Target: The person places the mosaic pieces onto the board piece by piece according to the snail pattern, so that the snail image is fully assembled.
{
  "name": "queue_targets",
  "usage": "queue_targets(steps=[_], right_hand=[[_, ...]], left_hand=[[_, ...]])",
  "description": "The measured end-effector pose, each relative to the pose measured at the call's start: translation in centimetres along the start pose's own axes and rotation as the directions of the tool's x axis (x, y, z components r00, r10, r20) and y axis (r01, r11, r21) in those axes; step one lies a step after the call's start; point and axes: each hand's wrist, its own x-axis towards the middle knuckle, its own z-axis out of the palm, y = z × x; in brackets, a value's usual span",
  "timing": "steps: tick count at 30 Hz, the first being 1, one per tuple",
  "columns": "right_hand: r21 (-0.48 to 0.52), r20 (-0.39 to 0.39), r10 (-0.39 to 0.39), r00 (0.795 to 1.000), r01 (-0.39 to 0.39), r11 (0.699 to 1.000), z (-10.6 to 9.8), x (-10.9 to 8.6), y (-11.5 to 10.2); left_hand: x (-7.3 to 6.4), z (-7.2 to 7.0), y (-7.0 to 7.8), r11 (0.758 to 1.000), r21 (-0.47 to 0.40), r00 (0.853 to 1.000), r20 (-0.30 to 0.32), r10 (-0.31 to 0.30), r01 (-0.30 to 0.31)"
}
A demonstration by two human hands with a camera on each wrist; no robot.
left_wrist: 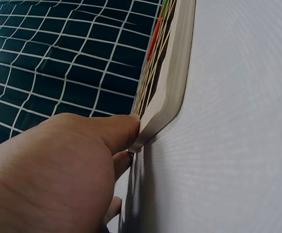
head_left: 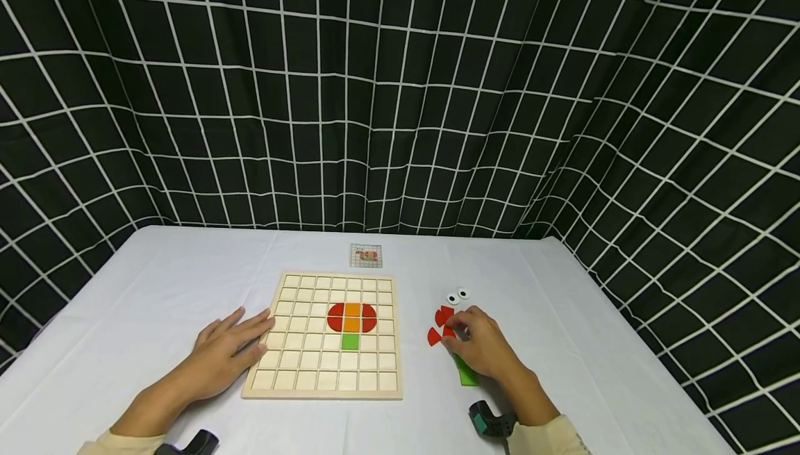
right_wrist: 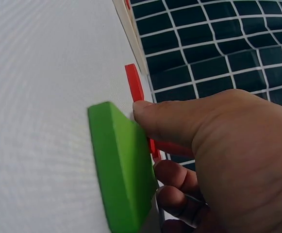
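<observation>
A wooden grid board (head_left: 301, 363) lies on the table. In its cells sit red rounded pieces (head_left: 335, 317) on either side of orange squares (head_left: 352, 325), above a green square (head_left: 351, 342). My left hand (head_left: 228, 351) rests with fingers spread at the board's left edge, the thumb touching the frame (left_wrist: 167, 104). To the right of the board, my right hand (head_left: 481, 344) pinches a red piece (head_left: 448, 331) between thumb and fingertips. Another red wedge (head_left: 434, 336) lies beside the thumb, and more red (head_left: 442, 315) shows above. Green pieces (right_wrist: 124, 170) lie under the palm, partly hidden.
Two round eye pieces (head_left: 458, 296) lie beyond the right hand. Behind the board is a small picture card (head_left: 366, 255) of a coloured pattern on a grid. A white cloth (head_left: 206, 267) covers the table, and a black gridded curtain (head_left: 350, 94) surrounds it.
</observation>
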Motion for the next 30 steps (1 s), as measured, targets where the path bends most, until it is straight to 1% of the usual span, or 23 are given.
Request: queue_targets(steps=[6, 10, 15, 20, 25, 27, 30], right_hand=[[-0.013, -0.017, -0.022, 1.0, 0.022, 1.0, 0.0, 0.0, 0.0], [0.006, -0.07, -0.043, 0.997, 0.043, 0.999, -0.1, -0.1, -0.1], [0.064, -0.132, -0.083, 0.988, 0.092, 0.994, -0.3, -0.1, -0.6], [0.099, -0.15, -0.163, 0.975, 0.179, 0.979, -0.6, -0.2, -1.9], [0.115, -0.164, -0.249, 0.954, 0.27, 0.956, -0.6, 0.0, -3.5], [0.115, -0.163, -0.266, 0.95, 0.286, 0.951, -0.4, 0.1, -4.2], [0.113, -0.147, -0.265, 0.953, 0.282, 0.953, -0.1, 0.2, -5.4]], left_hand=[[0.0, -0.1, 0.1, 1.0, -0.001, 1.0, 0.004, -0.005, 0.005], [-0.1, -0.1, 0.1, 1.0, -0.006, 1.0, 0.009, -0.007, 0.007], [0.0, 0.0, 0.1, 1.0, -0.005, 1.0, 0.005, -0.004, 0.004], [0.0, 0.0, 0.1, 1.0, 0.004, 1.0, 0.002, -0.003, 0.003], [0.0, 0.0, 0.0, 1.0, 0.012, 1.0, -0.004, -0.001, 0.001], [0.0, 0.0, 0.0, 1.0, 0.01, 1.0, -0.004, -0.001, 0.001], [0.0, 0.0, 0.0, 1.0, 0.006, 1.0, -0.001, -0.002, 0.002]])
